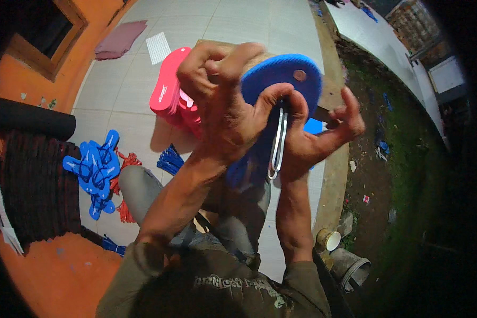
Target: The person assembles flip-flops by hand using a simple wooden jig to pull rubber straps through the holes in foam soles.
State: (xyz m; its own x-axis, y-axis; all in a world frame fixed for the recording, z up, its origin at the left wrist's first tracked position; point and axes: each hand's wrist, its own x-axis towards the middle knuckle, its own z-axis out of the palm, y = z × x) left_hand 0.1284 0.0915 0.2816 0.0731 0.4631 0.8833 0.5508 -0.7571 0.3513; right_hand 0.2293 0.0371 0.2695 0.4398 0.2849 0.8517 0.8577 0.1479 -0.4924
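A blue flip-flop sole [281,69] is held up in front of me, with a round pinkish-brown spot near its upper end. My left hand [222,111] grips its left edge, fingers curled behind and thumb on the face. A silver looped wire tool [277,148] hangs down along the sole, its top between the fingertips. My right hand [318,138] pinches there with thumb and index finger, while its other fingers stick out to the right. The tool's upper end is hidden by the fingers, and the sole's lower part is blurred.
Stacked pink-red soles [167,87] lie ahead on the tiles. At left are blue flip-flops [95,164], red straps [126,212] and a dark sheet stack [40,185]. Blue straps [170,159] lie near my knee. A bucket [355,270] stands right, beyond the floor's edge.
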